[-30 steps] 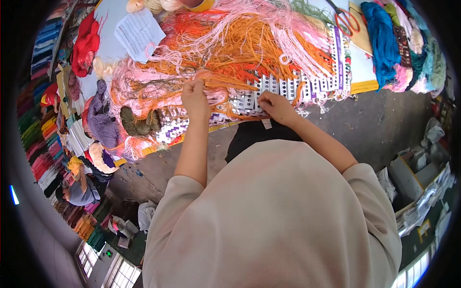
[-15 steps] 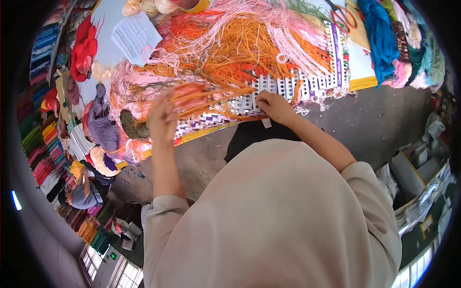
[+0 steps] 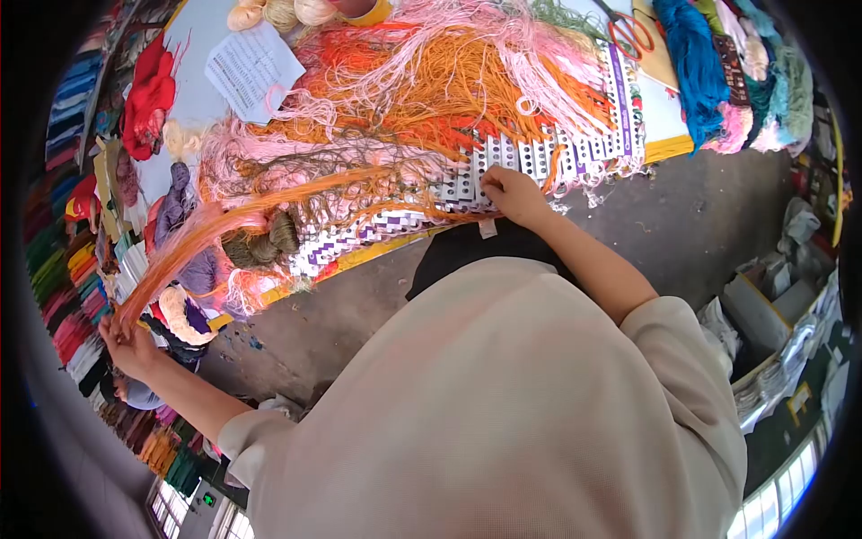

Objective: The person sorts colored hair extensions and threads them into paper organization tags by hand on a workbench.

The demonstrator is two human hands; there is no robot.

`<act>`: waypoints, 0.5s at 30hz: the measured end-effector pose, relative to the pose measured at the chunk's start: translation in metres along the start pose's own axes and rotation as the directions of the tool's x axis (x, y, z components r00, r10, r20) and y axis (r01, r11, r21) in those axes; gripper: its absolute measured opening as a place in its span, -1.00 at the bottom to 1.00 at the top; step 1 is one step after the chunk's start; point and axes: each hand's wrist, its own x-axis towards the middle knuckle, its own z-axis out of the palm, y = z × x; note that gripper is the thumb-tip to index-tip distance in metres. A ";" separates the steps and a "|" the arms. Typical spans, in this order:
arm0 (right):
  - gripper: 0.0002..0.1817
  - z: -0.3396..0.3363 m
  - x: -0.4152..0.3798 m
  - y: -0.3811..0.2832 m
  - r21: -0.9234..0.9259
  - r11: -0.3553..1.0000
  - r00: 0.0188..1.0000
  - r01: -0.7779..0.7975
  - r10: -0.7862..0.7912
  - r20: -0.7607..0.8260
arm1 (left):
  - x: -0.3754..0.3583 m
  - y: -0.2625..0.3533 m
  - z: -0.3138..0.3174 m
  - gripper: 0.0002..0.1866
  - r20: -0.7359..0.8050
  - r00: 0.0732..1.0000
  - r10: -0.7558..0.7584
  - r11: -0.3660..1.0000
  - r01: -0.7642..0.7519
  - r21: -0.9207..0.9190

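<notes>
Far to the left, my left hand (image 3: 132, 349) is closed on one end of a long bundle of orange thread (image 3: 184, 251). The bundle stretches back across the table toward the punched cards. My right hand (image 3: 516, 196) rests by the table's front edge with its fingers pressed together at the white cards with round holes (image 3: 462, 189). Whatever its fingertips pinch is hidden. Loose orange threads (image 3: 449, 76) lie heaped behind the cards, with pink threads (image 3: 530, 76) across them. A dark olive skein (image 3: 260, 244) lies beneath the stretched bundle.
Orange-handled scissors (image 3: 631, 36) lie at the back right, beside blue skeins (image 3: 691, 67). A written sheet (image 3: 254, 72) lies at the back left, near a red skein (image 3: 148, 99). Shelves of coloured yarn line the left. Boxes (image 3: 763, 310) stand at right.
My left hand has swung far left and toward me, drawing the orange bundle out straight beyond the table's end. My right hand has stayed at the cards.
</notes>
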 end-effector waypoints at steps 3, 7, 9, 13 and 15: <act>-0.81 0.000 -0.005 0.006 0.206 0.977 0.996 -0.061 0.072 -0.048 | -0.024 -0.077 0.014 -0.62 -0.061 0.984 -0.165 0.929 0.176 0.325; -0.84 -0.013 -0.004 0.005 0.351 0.931 0.991 -0.100 0.125 -0.048 | -0.095 -0.251 0.113 -0.71 0.044 0.792 -0.610 0.778 0.586 0.228; -0.85 -0.015 -0.004 -0.008 0.223 0.973 0.988 -0.060 0.090 -0.127 | -0.124 -0.331 0.133 -0.80 0.037 0.705 -0.708 0.635 0.614 0.469; -0.78 -0.006 0.013 -0.018 -0.115 0.987 0.975 0.114 -0.134 -0.180 | -0.179 -0.442 0.197 -0.71 0.177 0.520 -0.836 0.473 0.518 0.713; -0.61 -0.005 0.028 -0.021 -0.376 0.913 0.963 0.157 -0.227 -0.147 | -0.193 -0.481 0.227 -0.71 0.275 0.542 -0.794 0.408 0.140 0.902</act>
